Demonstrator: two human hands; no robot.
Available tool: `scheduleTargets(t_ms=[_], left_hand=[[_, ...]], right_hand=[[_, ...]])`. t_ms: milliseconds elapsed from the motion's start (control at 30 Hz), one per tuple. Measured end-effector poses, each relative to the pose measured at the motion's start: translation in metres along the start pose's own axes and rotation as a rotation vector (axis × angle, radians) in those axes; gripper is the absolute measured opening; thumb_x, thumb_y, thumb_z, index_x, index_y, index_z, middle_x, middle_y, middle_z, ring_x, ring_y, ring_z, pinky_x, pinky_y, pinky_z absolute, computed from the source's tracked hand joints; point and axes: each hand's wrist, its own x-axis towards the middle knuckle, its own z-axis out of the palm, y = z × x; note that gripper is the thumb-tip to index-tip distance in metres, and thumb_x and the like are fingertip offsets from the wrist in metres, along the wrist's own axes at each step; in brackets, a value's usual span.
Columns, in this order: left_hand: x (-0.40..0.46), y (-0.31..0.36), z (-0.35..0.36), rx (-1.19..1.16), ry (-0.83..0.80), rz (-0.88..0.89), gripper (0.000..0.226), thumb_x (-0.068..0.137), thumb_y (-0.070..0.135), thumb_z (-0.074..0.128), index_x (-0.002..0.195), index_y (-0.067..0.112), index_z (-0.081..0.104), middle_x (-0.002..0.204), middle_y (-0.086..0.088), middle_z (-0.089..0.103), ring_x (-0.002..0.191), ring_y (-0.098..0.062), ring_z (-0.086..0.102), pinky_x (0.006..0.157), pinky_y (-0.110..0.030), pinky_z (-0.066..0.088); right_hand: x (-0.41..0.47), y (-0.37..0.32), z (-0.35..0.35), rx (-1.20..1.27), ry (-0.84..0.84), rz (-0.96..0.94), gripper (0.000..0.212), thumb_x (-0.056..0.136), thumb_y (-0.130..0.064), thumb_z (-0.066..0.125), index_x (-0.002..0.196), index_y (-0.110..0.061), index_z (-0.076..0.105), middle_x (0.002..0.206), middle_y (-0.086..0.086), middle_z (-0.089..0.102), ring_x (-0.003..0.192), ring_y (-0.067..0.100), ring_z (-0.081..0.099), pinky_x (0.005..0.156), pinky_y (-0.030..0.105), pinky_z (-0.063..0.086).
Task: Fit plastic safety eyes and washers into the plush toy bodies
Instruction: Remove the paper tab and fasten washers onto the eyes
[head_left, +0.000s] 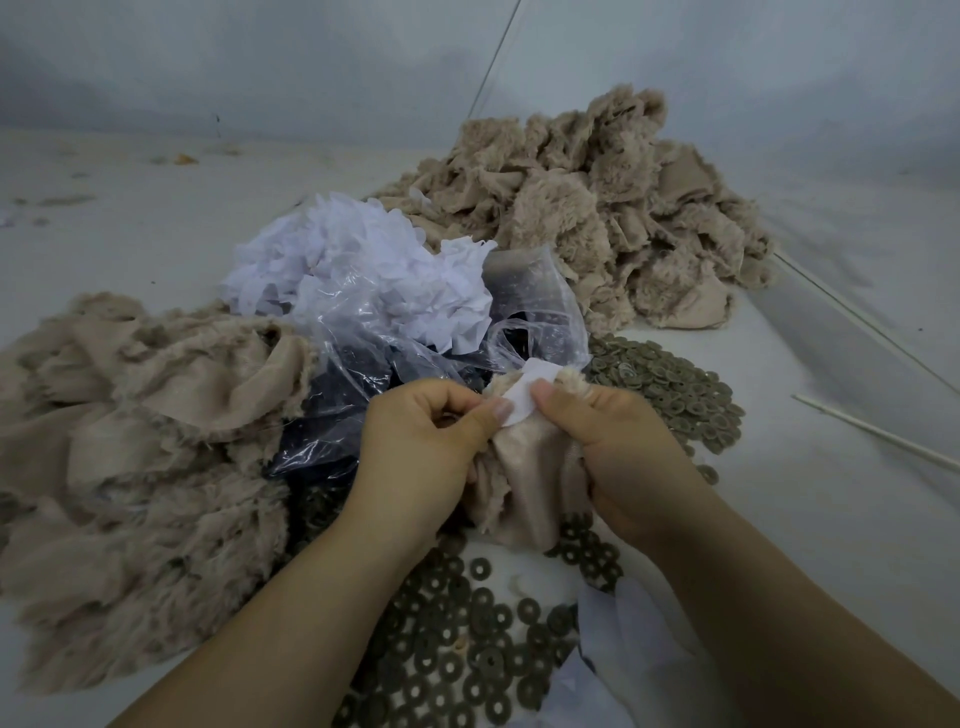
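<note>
A beige plush toy body (524, 467), turned inside out, is held between both hands at the middle of the view. My left hand (421, 441) pinches it from the left, thumb pressed on a small white fabric patch (518, 408) on the body. My right hand (618, 447) grips the body from the right, its thumb on the same patch. Several dark ring washers (467, 649) lie loose on the table under my forearms, and more washers (670, 384) lie heaped to the right. No safety eye shows in my fingers.
A clear plastic bag (374, 374) of dark parts sits behind my hands, under a heap of white patches (363, 260). Beige plush body piles lie at the left (130, 441) and back right (597, 218). A thin white stick (872, 431) lies at the right.
</note>
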Motion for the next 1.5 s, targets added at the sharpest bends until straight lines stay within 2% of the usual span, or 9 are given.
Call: scheduleTargets(t_ms=[133, 267, 367, 500, 633, 900, 1133, 1333, 1500], left_hand=[[0.001, 0.000, -0.003, -0.008, 0.041, 0.036, 0.021, 0.087, 0.019, 0.074, 0.071, 0.007, 0.067, 0.042, -0.009, 0.054, 0.031, -0.012, 0.044, 0.037, -0.017, 0.036], [0.002, 0.001, -0.009, -0.047, 0.023, 0.037, 0.022, 0.088, 0.020, 0.073, 0.067, 0.016, 0.069, 0.044, -0.010, 0.055, 0.033, -0.016, 0.045, 0.035, -0.020, 0.037], [0.004, 0.003, -0.015, -0.108, -0.012, 0.035, 0.021, 0.086, 0.021, 0.073, 0.066, 0.020, 0.071, 0.045, -0.008, 0.056, 0.034, -0.014, 0.046, 0.033, -0.021, 0.036], [0.009, 0.009, -0.033, -0.095, -0.078, 0.074, 0.020, 0.074, 0.038, 0.076, 0.069, 0.020, 0.072, 0.047, -0.008, 0.057, 0.035, -0.015, 0.048, 0.033, -0.021, 0.036], [0.018, 0.015, -0.064, -0.039, -0.121, 0.081, 0.034, 0.061, 0.050, 0.079, 0.068, 0.017, 0.071, 0.043, -0.008, 0.055, 0.031, -0.013, 0.044, 0.032, -0.017, 0.033], [0.018, 0.021, -0.081, 0.174, -0.418, 0.023, 0.033, 0.059, 0.041, 0.081, 0.068, 0.011, 0.072, 0.045, -0.015, 0.057, 0.032, -0.016, 0.047, 0.033, -0.016, 0.033], [0.017, 0.026, -0.084, 0.238, -0.579, -0.011, 0.026, 0.067, 0.036, 0.082, 0.070, 0.012, 0.073, 0.053, -0.023, 0.060, 0.036, -0.019, 0.050, 0.036, -0.020, 0.037], [0.015, 0.028, -0.082, 0.220, -0.586, -0.022, 0.024, 0.067, 0.034, 0.082, 0.068, 0.011, 0.072, 0.057, -0.032, 0.057, 0.036, -0.019, 0.049, 0.036, -0.021, 0.037], [0.015, 0.026, -0.081, 0.198, -0.606, -0.031, 0.022, 0.069, 0.030, 0.082, 0.068, 0.010, 0.072, 0.055, -0.022, 0.060, 0.035, -0.016, 0.050, 0.036, -0.019, 0.036]], right_hand=[[0.004, -0.024, -0.013, -0.268, 0.140, 0.136, 0.025, 0.066, -0.030, 0.068, 0.062, -0.007, 0.063, 0.059, 0.009, 0.056, 0.050, 0.023, 0.047, 0.054, 0.032, 0.040], [0.004, -0.035, -0.037, -0.842, 0.135, 0.051, 0.022, 0.083, -0.008, 0.066, 0.064, -0.014, 0.074, 0.059, -0.002, 0.071, 0.053, 0.012, 0.063, 0.049, 0.023, 0.054], [0.004, -0.031, -0.044, -1.141, 0.209, -0.047, 0.020, 0.081, -0.016, 0.075, 0.067, -0.030, 0.072, 0.058, -0.017, 0.068, 0.054, -0.004, 0.063, 0.039, 0.007, 0.041], [0.007, -0.023, -0.038, -1.176, 0.144, -0.055, 0.018, 0.083, -0.021, 0.077, 0.069, -0.032, 0.071, 0.065, -0.012, 0.070, 0.051, 0.002, 0.065, 0.039, 0.015, 0.047], [0.004, -0.010, -0.018, -1.188, 0.039, -0.261, 0.016, 0.083, -0.020, 0.078, 0.078, -0.035, 0.074, 0.067, -0.018, 0.066, 0.068, -0.005, 0.062, 0.055, 0.004, 0.046], [0.021, -0.004, 0.011, -1.015, 0.051, -0.666, 0.026, 0.083, 0.007, 0.067, 0.094, -0.014, 0.078, 0.088, -0.011, 0.068, 0.075, -0.011, 0.058, 0.075, 0.000, 0.042], [0.052, -0.020, 0.035, -0.900, -0.259, -0.603, 0.026, 0.093, -0.003, 0.064, 0.107, -0.020, 0.077, 0.092, -0.028, 0.068, 0.087, -0.006, 0.067, 0.075, 0.009, 0.050], [0.081, -0.021, 0.068, -1.311, -0.432, -0.497, 0.023, 0.097, -0.019, 0.061, 0.115, -0.025, 0.074, 0.104, -0.003, 0.075, 0.092, 0.013, 0.066, 0.075, 0.025, 0.048], [0.087, -0.028, 0.082, -1.478, -0.438, -0.519, 0.009, 0.087, -0.026, 0.070, 0.092, -0.031, 0.074, 0.071, -0.013, 0.059, 0.070, 0.009, 0.052, 0.060, 0.024, 0.035]])
